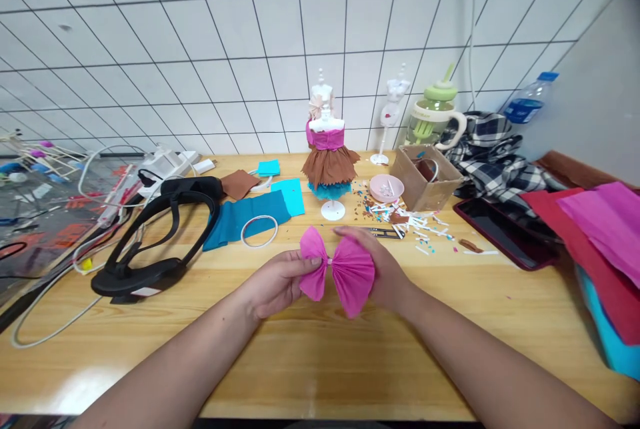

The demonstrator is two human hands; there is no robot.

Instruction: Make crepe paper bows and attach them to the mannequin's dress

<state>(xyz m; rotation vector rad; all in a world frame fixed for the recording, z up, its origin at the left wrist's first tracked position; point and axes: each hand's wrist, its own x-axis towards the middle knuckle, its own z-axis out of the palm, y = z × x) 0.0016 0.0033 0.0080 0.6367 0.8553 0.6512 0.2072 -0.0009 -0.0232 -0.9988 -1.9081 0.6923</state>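
Note:
A pink pleated bow (353, 275), tied at its narrow middle, is held above the wooden table (300, 375). My left hand (280, 281) grips the bow's left wing, thumb on the front near the centre. Behind the right wing, my right hand (389, 272) is closed around its edge; most of those fingers are hidden by the bow. Beyond the hands a small mannequin (327, 123) stands upright in a pink top, a brown ruffled skirt (330, 165) and a blue underlayer. A white ring (259, 231) lies left of the bow.
Black headgear (170, 265) and cables lie left, beside teal fabric (247, 215). Behind the right hand are paper scraps (415, 221), a pink dish (387, 187) and a cardboard box (430, 182). A phone (505, 232) and coloured sheets (590, 242) lie right.

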